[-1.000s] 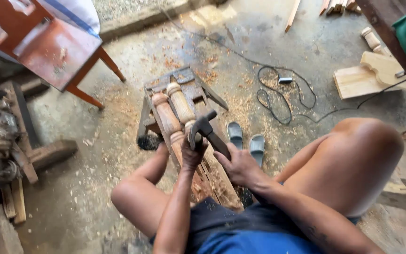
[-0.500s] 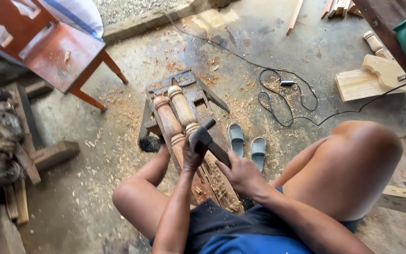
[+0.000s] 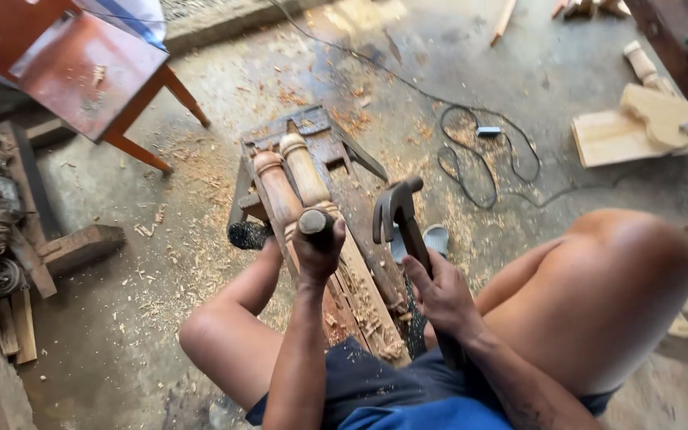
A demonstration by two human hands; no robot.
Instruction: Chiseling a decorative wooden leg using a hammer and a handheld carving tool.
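Two turned wooden spindles [image 3: 288,187] lie at centre frame on one low workbench [image 3: 352,179]. One claw hammer [image 3: 396,215] is raised at centre, one red wooden chair [image 3: 89,72] stands upper left, one black cable [image 3: 487,159] coils upper right.

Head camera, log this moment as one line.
left hand: grips chisel handle | right hand: holds hammer raised | turned wooden posts on low bench

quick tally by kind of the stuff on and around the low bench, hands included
hands: 2, left on a chisel handle, right on the hammer
hammer: 1
chisel handle: 1
turned posts: 2
bench: 1
sandal: 1 showing
total: 8
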